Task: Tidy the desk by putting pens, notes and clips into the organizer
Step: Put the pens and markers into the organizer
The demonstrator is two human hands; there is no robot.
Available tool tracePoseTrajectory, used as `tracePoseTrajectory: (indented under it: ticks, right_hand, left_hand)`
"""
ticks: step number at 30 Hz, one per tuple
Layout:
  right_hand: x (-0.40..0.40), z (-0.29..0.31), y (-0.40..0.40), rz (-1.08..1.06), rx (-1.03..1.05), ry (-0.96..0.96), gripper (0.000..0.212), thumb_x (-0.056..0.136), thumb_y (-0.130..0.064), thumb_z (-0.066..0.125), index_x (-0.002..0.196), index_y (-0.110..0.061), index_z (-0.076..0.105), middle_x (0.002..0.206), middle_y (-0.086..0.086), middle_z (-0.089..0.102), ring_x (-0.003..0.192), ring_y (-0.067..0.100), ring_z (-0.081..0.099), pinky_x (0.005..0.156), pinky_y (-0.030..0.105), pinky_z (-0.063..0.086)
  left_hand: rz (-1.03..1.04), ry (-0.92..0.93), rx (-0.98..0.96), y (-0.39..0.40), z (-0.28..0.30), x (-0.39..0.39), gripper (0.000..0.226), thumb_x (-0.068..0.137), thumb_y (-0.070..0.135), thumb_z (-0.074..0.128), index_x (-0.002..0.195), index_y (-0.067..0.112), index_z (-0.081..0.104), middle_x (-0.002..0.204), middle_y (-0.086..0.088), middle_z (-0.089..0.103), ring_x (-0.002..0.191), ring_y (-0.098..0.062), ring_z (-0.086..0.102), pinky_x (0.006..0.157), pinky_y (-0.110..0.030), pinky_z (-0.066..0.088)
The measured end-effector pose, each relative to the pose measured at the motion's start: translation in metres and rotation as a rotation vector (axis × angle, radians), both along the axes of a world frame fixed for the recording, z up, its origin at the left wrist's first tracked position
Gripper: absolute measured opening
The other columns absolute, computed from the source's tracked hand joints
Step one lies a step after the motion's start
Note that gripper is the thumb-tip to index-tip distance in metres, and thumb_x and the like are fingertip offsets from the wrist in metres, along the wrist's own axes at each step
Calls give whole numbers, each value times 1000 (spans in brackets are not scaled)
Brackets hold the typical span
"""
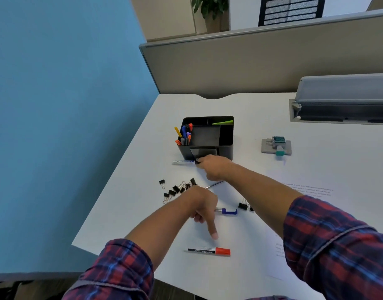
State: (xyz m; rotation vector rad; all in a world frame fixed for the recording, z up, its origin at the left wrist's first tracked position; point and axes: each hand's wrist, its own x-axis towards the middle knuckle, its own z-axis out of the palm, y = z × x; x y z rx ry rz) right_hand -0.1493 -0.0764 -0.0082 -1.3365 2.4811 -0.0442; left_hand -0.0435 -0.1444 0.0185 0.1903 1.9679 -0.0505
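Two hands work over a white desk, landmark being the black organizer near its far left part.

Largest first: desk; printed sheets right of and nearer than the organizer; organizer, its left compartment already stocked with upright pens, a green item in the back slot; grey stamp pad well right of organizer.

Loose items, all nearer than the organizer: white-barrelled blue marker just in front of its base; red-capped marker far nearer, close to desk edge; small blue pen piece between; thin silver pen partly under the right forearm; cluster of binder clips front-left, two more clips front-right.

Right hand: arm stretched forward, wrist low, fingertips pinched shut on the blue marker's dark cap end, barrel flat on the desk, pointing left.

Left hand: palm down, hovering, index finger extended toward the red-capped marker, not touching; holding nothing, other fingers loosely curled.

Risks, judged: cap-end pinch is off-balance, barrel may droop or swing on lifting and strike the organizer wall; cap could pull off. Right forearm may drag the silver pen. Left sleeve may sweep clips.
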Motion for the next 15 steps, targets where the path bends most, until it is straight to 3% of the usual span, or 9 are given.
tracePoseTrajectory:
  ticks: [4, 7, 11, 15]
  right_hand:
    - [-2, -1, 2, 28, 31, -8, 57, 94, -7, 48, 150, -15, 44, 160, 3, 35, 138, 29, 41, 109, 46, 44]
    - [-2, 0, 2, 30, 35, -5, 55, 93, -7, 49, 147, -15, 48, 155, 6, 41, 133, 29, 43, 107, 45, 45]
    - [2, 1, 2, 10, 43, 23, 45, 94, -8, 51, 139, -12, 56, 138, 10, 49, 119, 28, 48, 94, 36, 47]
    - [6, 2, 6, 23, 63, 54, 40, 94, -8, 54, 134, -10, 59, 127, 12, 51, 107, 26, 51, 80, 34, 42]
  left_hand:
    - [-325, 25, -62, 28, -10, 23, 73, 34, 83, 79, 66, 18, 72, 52, 11, 68, 41, -3, 63, 53, -24, 43]
    - [-438, 36, -44, 40, -16, 32, 67, 38, 79, 82, 66, 19, 70, 50, 13, 67, 39, -3, 62, 56, -26, 41]
    - [-512, 83, -16, 47, -19, 37, 42, 56, 56, 85, 57, 19, 65, 46, 14, 64, 50, -8, 66, 58, -25, 41]
    - [-544, 150, -20, 49, -14, 36, 24, 68, 38, 74, 58, 19, 62, 45, 10, 62, 58, -12, 63, 59, -25, 40]
